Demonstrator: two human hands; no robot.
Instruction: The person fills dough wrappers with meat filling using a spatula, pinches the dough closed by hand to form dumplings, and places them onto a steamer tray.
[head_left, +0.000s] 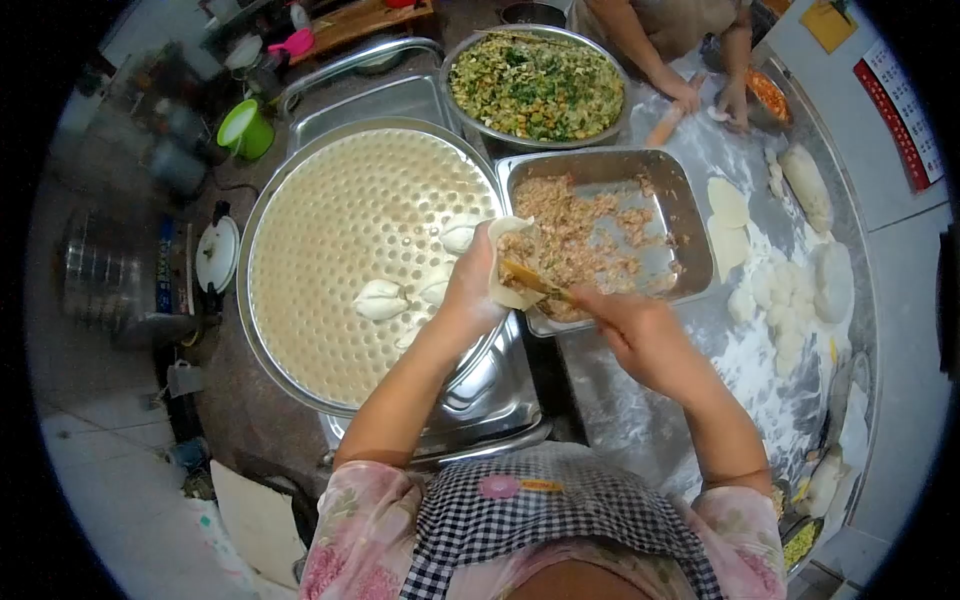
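Observation:
My left hand (pixel 470 290) cups a round dough wrapper (pixel 508 292) with meat filling on it, above the edge of a steamer tray. In my right hand (pixel 640 335) is a yellowish spatula (pixel 535 281), its tip pressed to the filling in the wrapper. Beneath and beyond the wrapper sits a metal pan (pixel 697 220) of minced meat filling (pixel 570 215), its bottom partly bare. Several pleated white dumplings (pixel 381 299) rest on the round perforated steamer tray (pixel 330 210) to the left. My left thumb and fingertips are partly hidden by the wrapper.
A bowl of chopped vegetables (pixel 535 85) stands behind the pan. On the floured table to the right lie flat wrappers (pixel 728 215) and dough pieces (pixel 785 295). Across it, another person's hands (pixel 735 105) work beside a rolling pin (pixel 664 125). A green bucket (pixel 246 130) is far left.

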